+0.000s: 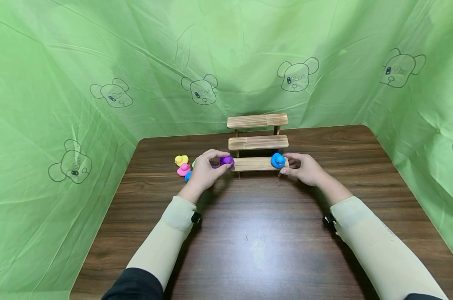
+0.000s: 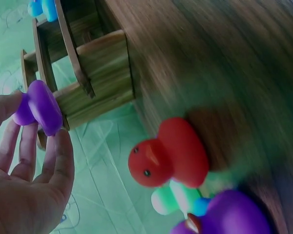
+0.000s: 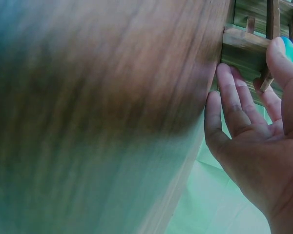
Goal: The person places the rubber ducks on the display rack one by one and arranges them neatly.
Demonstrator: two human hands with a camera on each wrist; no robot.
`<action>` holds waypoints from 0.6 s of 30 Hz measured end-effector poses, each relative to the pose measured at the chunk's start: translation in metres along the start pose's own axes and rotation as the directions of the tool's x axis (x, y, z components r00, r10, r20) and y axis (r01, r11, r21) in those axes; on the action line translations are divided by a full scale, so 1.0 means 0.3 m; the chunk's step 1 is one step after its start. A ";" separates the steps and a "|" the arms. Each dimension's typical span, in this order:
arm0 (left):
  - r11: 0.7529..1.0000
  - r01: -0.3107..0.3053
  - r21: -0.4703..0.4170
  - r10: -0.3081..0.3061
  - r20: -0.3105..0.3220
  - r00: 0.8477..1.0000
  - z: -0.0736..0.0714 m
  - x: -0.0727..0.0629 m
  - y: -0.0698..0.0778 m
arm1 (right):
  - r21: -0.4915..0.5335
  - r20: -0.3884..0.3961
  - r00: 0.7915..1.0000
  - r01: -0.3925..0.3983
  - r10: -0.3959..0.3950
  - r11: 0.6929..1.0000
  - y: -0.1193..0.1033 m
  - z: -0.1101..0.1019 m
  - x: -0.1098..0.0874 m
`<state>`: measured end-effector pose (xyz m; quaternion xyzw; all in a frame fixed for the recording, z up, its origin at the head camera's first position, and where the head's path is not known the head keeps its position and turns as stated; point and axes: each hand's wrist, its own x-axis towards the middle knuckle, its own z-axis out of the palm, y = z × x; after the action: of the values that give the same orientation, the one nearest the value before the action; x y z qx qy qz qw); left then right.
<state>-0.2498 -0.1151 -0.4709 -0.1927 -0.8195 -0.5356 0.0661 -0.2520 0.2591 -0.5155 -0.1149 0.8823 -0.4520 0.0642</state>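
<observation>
Fingertips and thumb of a person's left hand (image 1: 205,170) pinch a purple toy duck (image 1: 227,161) at the left end of the lowest shelf (image 1: 252,164) of a three-tier wooden stand (image 1: 258,142); whether the toy rests on the board or hangs just off it cannot be told. The right hand (image 1: 305,168) is at the opposite end, thumb toward the front edge and forefinger toward the back, the other fingers extended below the board in the right wrist view. How firmly it presses, and whether on the shelf or on the upright blue duck (image 1: 278,161) beside it, cannot be told.

Left of the stand, a yellow duck (image 1: 181,160) and a pink duck (image 1: 183,169) sit close together, with another blue toy (image 1: 188,176) partly hidden by the left hand. The left wrist camera picks up a red duck (image 2: 183,151), a bright green toy (image 2: 173,197) and a second purple duck (image 2: 239,214), cut off by the lower edge of view.

Pale sleeves (image 1: 147,250) cover both forearms, a dark device (image 1: 196,217) at each wrist. The stand occupies the far side of a dark wood-grain table (image 1: 260,233), before green cloth (image 1: 249,50) printed with outlined animal faces (image 1: 295,78).
</observation>
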 end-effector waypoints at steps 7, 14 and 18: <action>0.998 0.003 0.068 -0.006 0.041 0.999 0.035 0.019 0.009 | 0.006 -0.002 1.000 0.004 -0.004 1.000 0.005 -0.001 0.002; 0.997 0.015 0.080 -0.022 0.086 0.996 0.073 0.036 0.021 | 0.004 -0.001 1.000 0.003 -0.003 1.000 0.013 0.000 0.005; 0.997 0.036 0.070 -0.044 0.107 0.993 0.093 0.046 0.027 | 0.001 -0.001 1.000 -0.001 0.001 1.000 0.012 0.000 0.005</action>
<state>-0.2564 -0.0836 -0.4712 -0.2026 -0.8434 -0.4974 0.0174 -0.2540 0.2608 -0.5184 -0.1143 0.8820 -0.4526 0.0638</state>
